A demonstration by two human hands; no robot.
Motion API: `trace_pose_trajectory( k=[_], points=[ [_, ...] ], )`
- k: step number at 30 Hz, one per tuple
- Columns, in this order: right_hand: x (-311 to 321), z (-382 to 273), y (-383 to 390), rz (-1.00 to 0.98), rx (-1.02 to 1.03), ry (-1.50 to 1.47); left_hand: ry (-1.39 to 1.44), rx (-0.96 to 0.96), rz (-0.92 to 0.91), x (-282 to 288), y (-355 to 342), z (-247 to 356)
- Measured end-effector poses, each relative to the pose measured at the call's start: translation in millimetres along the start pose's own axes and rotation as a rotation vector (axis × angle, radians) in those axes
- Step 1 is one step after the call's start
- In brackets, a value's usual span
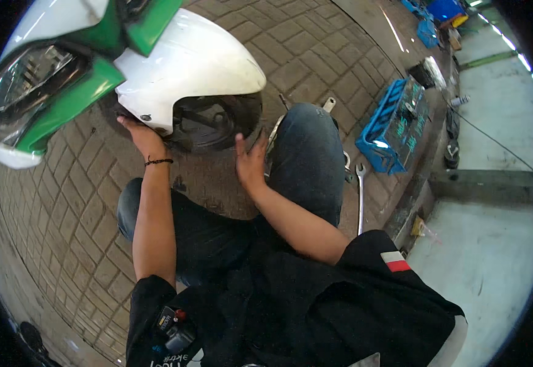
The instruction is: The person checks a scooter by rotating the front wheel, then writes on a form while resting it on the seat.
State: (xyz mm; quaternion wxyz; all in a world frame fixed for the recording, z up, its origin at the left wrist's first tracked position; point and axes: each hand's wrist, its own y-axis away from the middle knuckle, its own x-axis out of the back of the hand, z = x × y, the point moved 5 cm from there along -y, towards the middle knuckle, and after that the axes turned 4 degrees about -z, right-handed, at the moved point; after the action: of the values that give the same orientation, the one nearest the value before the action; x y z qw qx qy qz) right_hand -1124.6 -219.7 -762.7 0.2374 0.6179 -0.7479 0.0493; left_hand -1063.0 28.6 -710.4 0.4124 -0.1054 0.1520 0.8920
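A white front fender (199,55) covers the top of a dark front wheel (214,125) on a green-and-white scooter or motorcycle. My left hand (147,139) is at the wheel's left side, below the fender's lower edge. Its visible fingers are stretched out, and the rest are hidden by the fender. Just right of the tyre's near edge, my right hand (251,164) holds nothing, with thumb and fingers apart. Whether it touches the rubber, I cannot tell. Beside my right knee, a combination wrench (360,199) lies on the bricks.
A blue toolbox (395,125) stands to the right, near a low ledge and a pale wall (486,257). Other metal tools (329,104) lie partly hidden behind my right knee. The headlight (31,76) overhangs the upper left. Brick paving (64,226) spreads around me.
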Motion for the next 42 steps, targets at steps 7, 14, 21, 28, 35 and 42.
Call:
trace_pose_trajectory(
  k=[7,14,21,28,35,42],
  points=[
    [28.9,-49.7,-114.2,0.204,-0.055,-0.322,-0.100,-0.137,0.049,-31.5,-2.5,-5.6],
    [12.8,-30.2,-175.4,0.104,0.219,-0.410,-0.014,-0.207,0.072,-41.3,-0.4,-5.9],
    [-6.0,13.7,-143.0,0.133,0.010,-0.335,-0.297,-0.316,0.262,-52.5,20.0,9.4],
    [-9.7,-1.9,-117.1,0.217,0.158,-0.236,-0.294,-0.381,0.246,-53.4,17.0,6.4],
    [1.6,-42.5,-104.9,0.272,0.297,-0.078,-0.425,-0.334,0.331,-50.6,21.4,8.9],
    [1.7,-31.8,-95.3,0.291,0.354,-0.032,-0.240,-0.355,0.271,-45.5,12.6,2.6]
  ],
)
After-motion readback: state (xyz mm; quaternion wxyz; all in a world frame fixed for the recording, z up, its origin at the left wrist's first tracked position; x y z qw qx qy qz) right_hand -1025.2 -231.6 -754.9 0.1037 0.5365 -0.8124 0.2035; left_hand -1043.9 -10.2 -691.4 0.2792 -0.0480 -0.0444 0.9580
